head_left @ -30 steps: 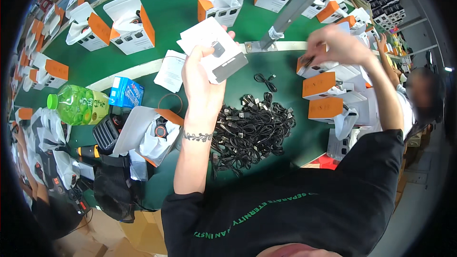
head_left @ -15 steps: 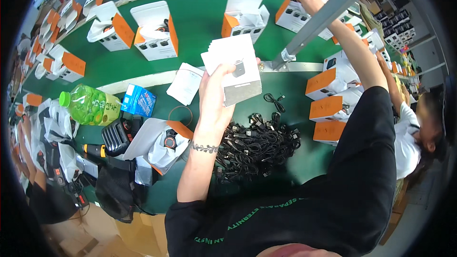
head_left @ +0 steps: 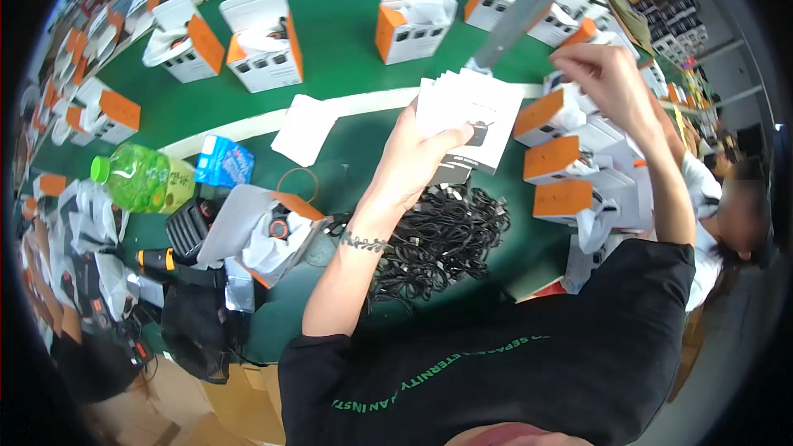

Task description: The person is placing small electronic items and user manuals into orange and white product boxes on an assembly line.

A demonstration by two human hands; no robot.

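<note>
My left hand (head_left: 417,153) grips a fanned stack of white booklets (head_left: 497,111), its thumb across the front near a printed picture of a small dark device. My right hand (head_left: 610,87) is raised to the right of the stack, fingers loosely bent and partly apart, with nothing visible in it. Below it stand several open white boxes with orange side panels (head_left: 552,157), white bags bulging from them. Just below the booklets lies a heap of black cables (head_left: 454,239). Left of the stack, more white booklets (head_left: 304,130) rest on the green table.
Open boxes (head_left: 266,58) line the far green surface beyond a pale rail (head_left: 363,106). A metal post (head_left: 524,12) slants across the far right. At left are a green drink bottle (head_left: 144,177), a blue carton (head_left: 225,162), an open box (head_left: 277,235) and a black bag (head_left: 194,322). A co-worker sits at right.
My right hand has left the far box behind the post and come nearer and rightward. My left hand has carried the booklets rightward and turned them. The view has shifted slightly.
</note>
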